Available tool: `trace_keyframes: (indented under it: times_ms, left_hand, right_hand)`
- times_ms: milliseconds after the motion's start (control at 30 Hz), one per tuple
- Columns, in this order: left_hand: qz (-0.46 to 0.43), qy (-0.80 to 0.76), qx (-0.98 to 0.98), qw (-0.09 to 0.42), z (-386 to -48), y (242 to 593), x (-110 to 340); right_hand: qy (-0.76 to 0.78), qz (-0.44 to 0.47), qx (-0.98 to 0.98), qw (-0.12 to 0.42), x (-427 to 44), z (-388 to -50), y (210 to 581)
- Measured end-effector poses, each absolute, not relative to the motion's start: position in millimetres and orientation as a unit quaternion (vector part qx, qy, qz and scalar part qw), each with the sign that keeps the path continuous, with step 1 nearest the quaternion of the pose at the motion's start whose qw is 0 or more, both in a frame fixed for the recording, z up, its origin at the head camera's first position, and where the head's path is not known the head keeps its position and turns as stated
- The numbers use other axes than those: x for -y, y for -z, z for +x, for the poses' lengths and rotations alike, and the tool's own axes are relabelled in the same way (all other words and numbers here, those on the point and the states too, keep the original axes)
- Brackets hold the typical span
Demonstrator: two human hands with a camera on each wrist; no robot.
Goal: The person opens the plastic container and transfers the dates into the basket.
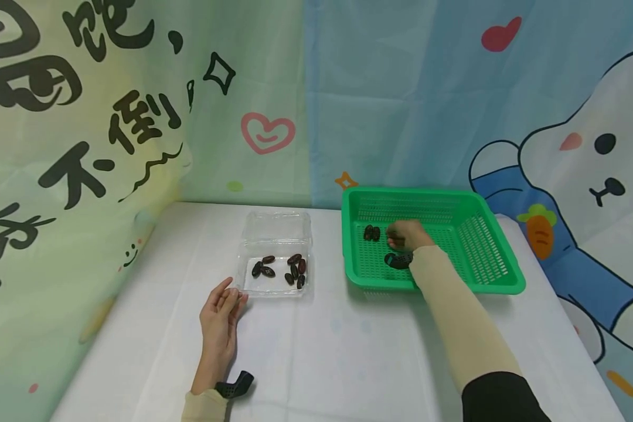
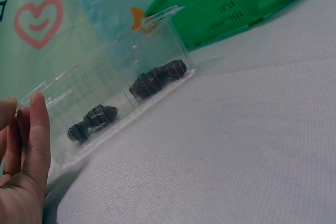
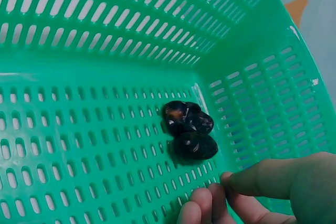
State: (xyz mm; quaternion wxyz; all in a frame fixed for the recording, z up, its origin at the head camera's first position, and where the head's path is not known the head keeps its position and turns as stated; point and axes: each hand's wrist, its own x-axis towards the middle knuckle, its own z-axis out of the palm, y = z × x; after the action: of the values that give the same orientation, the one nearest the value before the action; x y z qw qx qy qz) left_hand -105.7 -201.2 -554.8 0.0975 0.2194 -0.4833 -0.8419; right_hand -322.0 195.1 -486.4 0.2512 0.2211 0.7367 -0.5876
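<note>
A clear plastic clamshell box (image 1: pixel 250 290) stands with its lid raised on the white table. Inside it lie several dark brown dates (image 1: pixel 268 271), also seen through the box wall in the left wrist view. My left hand (image 1: pixel 221 319) pinches the box's near left corner between thumb and fingers. My right hand (image 1: pixel 408 234) is down in the green basket (image 1: pixel 496 288), just right of a small cluster of dates (image 3: pixel 195 145). Its thumb and fingers come together, bent. Whether a date is between them is hidden.
The basket's slotted walls (image 3: pixel 262 98) rise around my right hand. A printed cloth backdrop (image 1: pixel 369 117) hangs behind the white tablecloth (image 1: pixel 316 346). The box's lid (image 1: pixel 276 225) stands up at the back. Dark bands sit on both wrists.
</note>
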Motion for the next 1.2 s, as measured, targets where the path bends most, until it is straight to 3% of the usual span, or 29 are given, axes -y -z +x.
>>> trace_keyframes:
  times_ms: [300,600,933,1200]
  left_hand:
    - [0.22,0.845,0.477,0.102,-105,556,201]
    - [0.218,0.845,0.476,0.106,-105,557,201]
    - [0.217,0.85,0.468,0.107,-104,557,199]
    - [0.219,0.845,0.476,0.106,-105,555,201]
  right_hand:
    - [0.528,0.175,-0.796,0.237,-188,-322,492]
    - [0.475,0.094,-0.858,0.173,-178,-318,498]
    - [0.454,0.098,-0.876,0.131,-182,-319,504]
    - [0.456,0.095,-0.875,0.131,-184,-323,503]
